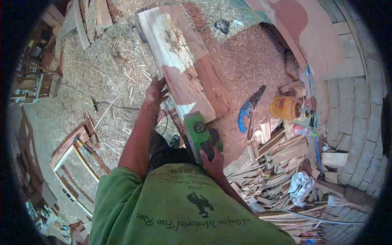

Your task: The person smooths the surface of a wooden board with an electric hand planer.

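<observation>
The planer (195, 130) shows green on my monitor, the board (176, 61) cream with brown streaks. Rightward I see a blue-handled saw (246, 115) and a yellow tub (286, 108); nearest, a green shirt (179, 204) (dark-lettered).

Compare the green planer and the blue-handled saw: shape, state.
The green planer has a thick, blocky body; the blue-handled saw is slim, with a long dark blade.

The planer is gripped in the right hand at the plank's near end; the saw lies on the ground, untouched.

Both pair a bright colour with dark parts.
</observation>
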Motion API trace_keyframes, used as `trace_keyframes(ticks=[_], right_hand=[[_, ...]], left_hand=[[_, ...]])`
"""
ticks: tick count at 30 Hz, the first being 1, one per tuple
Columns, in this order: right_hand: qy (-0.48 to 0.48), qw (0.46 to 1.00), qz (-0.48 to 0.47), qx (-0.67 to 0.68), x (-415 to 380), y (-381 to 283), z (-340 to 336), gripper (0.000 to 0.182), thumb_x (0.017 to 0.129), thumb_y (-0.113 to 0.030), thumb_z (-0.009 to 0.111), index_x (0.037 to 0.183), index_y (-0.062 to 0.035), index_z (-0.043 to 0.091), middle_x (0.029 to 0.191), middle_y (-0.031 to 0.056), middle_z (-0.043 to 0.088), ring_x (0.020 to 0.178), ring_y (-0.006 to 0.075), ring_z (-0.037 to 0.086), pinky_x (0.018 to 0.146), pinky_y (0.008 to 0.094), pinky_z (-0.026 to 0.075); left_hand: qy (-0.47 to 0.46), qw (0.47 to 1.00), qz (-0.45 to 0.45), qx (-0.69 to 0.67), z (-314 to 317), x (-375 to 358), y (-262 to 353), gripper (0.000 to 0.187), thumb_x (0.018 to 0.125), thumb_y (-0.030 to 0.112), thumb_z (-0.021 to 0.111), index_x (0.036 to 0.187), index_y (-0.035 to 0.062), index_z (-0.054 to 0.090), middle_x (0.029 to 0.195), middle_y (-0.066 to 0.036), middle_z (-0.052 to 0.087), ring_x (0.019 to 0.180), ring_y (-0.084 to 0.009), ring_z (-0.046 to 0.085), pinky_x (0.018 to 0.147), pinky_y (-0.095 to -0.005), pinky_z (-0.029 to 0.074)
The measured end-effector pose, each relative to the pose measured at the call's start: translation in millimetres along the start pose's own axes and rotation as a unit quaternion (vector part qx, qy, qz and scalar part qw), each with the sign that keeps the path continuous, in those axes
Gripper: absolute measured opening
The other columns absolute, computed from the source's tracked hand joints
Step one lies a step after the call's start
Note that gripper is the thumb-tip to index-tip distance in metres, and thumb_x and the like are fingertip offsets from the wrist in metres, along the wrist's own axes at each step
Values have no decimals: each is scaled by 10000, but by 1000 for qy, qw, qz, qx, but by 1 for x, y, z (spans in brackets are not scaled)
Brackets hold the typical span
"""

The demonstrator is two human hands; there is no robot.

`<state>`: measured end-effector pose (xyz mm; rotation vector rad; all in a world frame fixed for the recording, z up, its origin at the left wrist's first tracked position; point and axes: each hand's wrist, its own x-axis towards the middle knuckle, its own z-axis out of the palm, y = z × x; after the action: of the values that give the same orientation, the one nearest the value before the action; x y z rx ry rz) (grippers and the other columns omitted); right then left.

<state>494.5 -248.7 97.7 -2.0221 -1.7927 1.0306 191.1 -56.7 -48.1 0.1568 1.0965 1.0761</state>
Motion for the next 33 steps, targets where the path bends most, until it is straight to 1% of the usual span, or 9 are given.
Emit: trace_keyframes(ticks=[4, 14, 17, 18, 21, 26, 28, 30, 33], right_hand=[[26, 999, -19, 26, 17, -29, 4, 512, 920, -439, 744, 1136, 18, 660, 869, 245, 718, 818, 424, 721, 738, 498, 548], [17, 999, -39, 21, 136, -135, 25, 665, 918, -537, 723, 1183, 66, 635, 972, 298, 701, 939, 451, 699, 831, 511, 535], [10, 999, -51, 8, 178, -166, 36, 711, 919, -538, 724, 1231, 92, 620, 1045, 313, 699, 994, 456, 695, 865, 495, 540], [19, 998, -63, -2, 194, -173, 43, 721, 918, -536, 727, 1244, 98, 616, 1065, 315, 700, 1008, 457, 695, 874, 489, 542], [54, 993, -93, -46, 232, -193, 61, 631, 944, -530, 692, 1182, 52, 632, 971, 291, 719, 926, 476, 709, 827, 529, 557], [23, 991, -125, 38, 293, -234, 77, 680, 945, -576, 658, 1187, 58, 618, 1026, 318, 702, 976, 480, 699, 843, 541, 551], [33, 989, -143, 28, 317, -250, 84, 652, 950, -558, 657, 1176, 52, 636, 1040, 306, 706, 984, 469, 698, 849, 528, 548], [86, 984, -159, -2, 337, -270, 95, 577, 956, -501, 678, 1136, 48, 681, 1031, 270, 726, 975, 445, 705, 850, 499, 547], [130, 974, -182, -32, 369, -290, 110, 565, 963, -509, 660, 1095, 39, 690, 966, 280, 721, 925, 465, 700, 817, 517, 546]], left_hand=[[-36, 999, -2, -31, 5, -25, 5, 984, 959, 829, 280, 1641, 121, 291, 1730, -42, 219, 1529, -354, 293, 1225, -557, 220], [-79, 987, -15, -140, -11, -23, 3, 969, 978, 812, 123, 1601, 122, 394, 1658, -80, 385, 1515, -331, 334, 1237, -578, 154], [-105, 978, -40, -174, -17, -23, 4, 979, 974, 820, 117, 1575, 119, 443, 1549, -86, 521, 1333, -309, 512, 1151, -534, 317], [-112, 963, -70, -235, -34, 0, -16, 977, 980, 818, 136, 1526, 96, 504, 1449, -77, 596, 1153, -270, 587, 1046, -476, 404], [-155, 957, -57, -237, -51, 14, -34, 994, 973, 829, 185, 1500, 53, 511, 1459, -90, 591, 1195, -272, 587, 1073, -476, 394], [-58, 970, -85, -221, -43, 15, -35, 1050, 938, 862, 281, 1598, 51, 369, 1628, -132, 417, 1486, -307, 397, 1210, -508, 272], [-106, 969, -63, -212, -45, 18, -38, 1038, 937, 865, 271, 1617, 85, 339, 1641, -131, 398, 1518, -305, 342, 1231, -516, 222], [-135, 955, -44, -259, -46, 24, -45, 967, 943, 829, 375, 1571, 95, 425, 1559, -91, 500, 1364, -333, 514, 1166, -497, 355], [-67, 971, -49, -223, -35, 14, -36, 802, 1030, 694, 353, 1575, 107, 406, 1590, -85, 463, 1435, -336, 431, 1215, -492, 264]])
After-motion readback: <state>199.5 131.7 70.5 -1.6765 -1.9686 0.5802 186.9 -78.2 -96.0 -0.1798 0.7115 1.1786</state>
